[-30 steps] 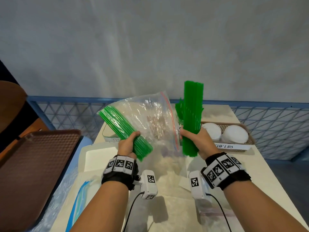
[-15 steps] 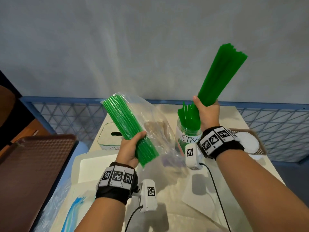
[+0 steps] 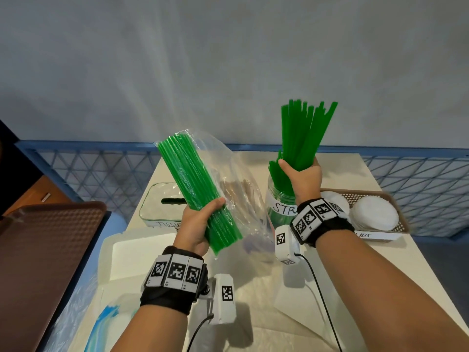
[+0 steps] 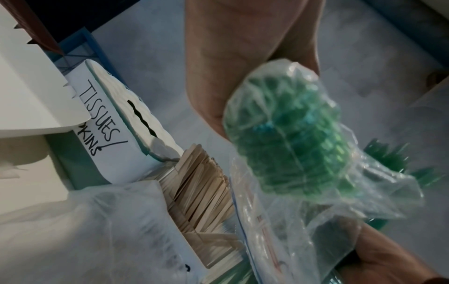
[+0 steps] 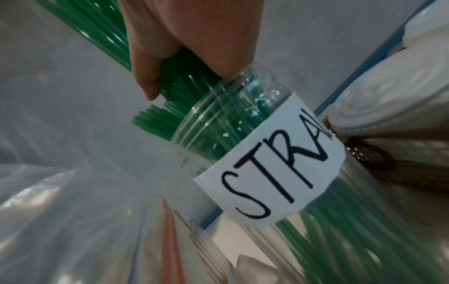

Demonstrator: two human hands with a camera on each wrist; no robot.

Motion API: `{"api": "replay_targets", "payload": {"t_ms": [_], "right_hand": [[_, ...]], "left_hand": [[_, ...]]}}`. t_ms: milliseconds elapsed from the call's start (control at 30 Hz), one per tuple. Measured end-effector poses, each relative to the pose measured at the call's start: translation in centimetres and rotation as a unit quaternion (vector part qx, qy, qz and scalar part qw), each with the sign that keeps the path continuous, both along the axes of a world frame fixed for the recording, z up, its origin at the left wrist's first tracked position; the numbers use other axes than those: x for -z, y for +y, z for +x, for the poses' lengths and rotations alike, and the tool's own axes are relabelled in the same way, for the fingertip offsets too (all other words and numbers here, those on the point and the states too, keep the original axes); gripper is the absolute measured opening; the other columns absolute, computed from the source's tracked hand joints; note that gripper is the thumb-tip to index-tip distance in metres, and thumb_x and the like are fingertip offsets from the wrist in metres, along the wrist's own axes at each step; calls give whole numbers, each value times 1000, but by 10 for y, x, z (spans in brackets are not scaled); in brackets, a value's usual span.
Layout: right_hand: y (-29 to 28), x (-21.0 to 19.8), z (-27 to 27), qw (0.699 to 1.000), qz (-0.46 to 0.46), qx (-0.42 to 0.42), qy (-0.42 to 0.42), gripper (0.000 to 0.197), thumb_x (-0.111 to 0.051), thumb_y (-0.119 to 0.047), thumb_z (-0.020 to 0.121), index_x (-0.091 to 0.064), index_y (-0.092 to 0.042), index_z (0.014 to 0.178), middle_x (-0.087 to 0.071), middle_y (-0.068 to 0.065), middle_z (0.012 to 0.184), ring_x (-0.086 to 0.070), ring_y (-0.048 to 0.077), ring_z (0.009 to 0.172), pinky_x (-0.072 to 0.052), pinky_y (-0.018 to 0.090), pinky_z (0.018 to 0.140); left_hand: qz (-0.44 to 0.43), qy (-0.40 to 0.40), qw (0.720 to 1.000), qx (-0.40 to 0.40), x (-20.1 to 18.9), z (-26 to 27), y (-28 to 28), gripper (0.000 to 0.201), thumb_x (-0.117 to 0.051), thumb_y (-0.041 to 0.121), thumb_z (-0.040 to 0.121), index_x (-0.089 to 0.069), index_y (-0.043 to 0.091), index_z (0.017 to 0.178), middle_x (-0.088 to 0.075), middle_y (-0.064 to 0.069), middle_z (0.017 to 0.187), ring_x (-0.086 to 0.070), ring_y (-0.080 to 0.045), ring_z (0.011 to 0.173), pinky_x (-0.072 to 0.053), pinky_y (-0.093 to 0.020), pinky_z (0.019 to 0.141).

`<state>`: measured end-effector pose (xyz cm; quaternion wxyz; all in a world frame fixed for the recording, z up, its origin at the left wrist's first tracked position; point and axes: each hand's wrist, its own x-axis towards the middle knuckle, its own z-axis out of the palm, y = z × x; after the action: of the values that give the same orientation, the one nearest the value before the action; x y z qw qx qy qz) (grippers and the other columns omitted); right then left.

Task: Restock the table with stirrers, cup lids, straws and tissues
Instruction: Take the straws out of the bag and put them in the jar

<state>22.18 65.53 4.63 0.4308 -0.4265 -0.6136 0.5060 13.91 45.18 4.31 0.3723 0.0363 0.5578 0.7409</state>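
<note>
My right hand point(image 3: 303, 177) grips a loose bunch of green straws point(image 3: 304, 133) upright, its lower ends inside the mouth of the clear jar point(image 3: 276, 207) labelled for straws; the right wrist view shows the fingers point(image 5: 189, 38) curled round them just above the jar rim point(image 5: 218, 107). My left hand point(image 3: 200, 224) holds a second bundle of green straws point(image 3: 195, 189) wrapped in a clear plastic bag point(image 3: 228, 174), tilted left above the table point(image 3: 418, 275). Wooden stirrers point(image 4: 201, 182) stand in a container behind the bag. The tissue box point(image 3: 157, 212) sits left of it.
A brown basket point(image 3: 398, 214) with white cup lids point(image 3: 373, 214) stands right of the jar. An open white box point(image 3: 132, 255) and loose plastic bags lie near me on the table. A brown tray point(image 3: 43, 250) is at my left, a blue lattice rail point(image 3: 88, 168) behind.
My right hand has swung the loose straws from a rightward tilt to upright and lowered their ends into the jar. The left hand has kept its bagged bundle nearly still.
</note>
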Motion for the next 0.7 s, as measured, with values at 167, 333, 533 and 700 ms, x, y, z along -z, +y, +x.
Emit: {"api": "replay_targets", "payload": {"t_ms": [167,333,533,700], "right_hand": [[-2,-3,6,1000,30,0,-5,55,-77,-17,73,-50,-9,120,-62,8,117,-59,19,108,-49,35,95],[-6,-2,10,996,78,4,-46,45,-70,-15,81,-52,-7,121,-62,10,118,-58,21,109,-47,33,97],[-9,-7,10,990,89,-11,-108,36,-63,-17,87,-52,-2,119,-62,13,117,-57,25,111,-42,24,88],[-3,-16,10,988,102,1,-116,43,-64,-12,85,-48,-3,125,-61,14,121,-57,28,114,-43,27,94]], "left_hand": [[-1,4,1000,-3,-3,4,1,24,-65,3,80,-58,14,101,-64,-8,93,-61,-27,92,-50,-44,89],[-1,6,1000,-6,-7,6,0,22,-65,2,81,-58,14,99,-63,-7,91,-61,-25,89,-50,-43,89],[-6,11,1000,-11,-10,8,-2,23,-65,2,81,-58,12,100,-63,-8,90,-61,-24,86,-51,-42,87],[5,11,1000,-14,-12,9,-4,22,-64,0,81,-58,12,98,-63,-8,87,-61,-23,83,-52,-40,84]]}}
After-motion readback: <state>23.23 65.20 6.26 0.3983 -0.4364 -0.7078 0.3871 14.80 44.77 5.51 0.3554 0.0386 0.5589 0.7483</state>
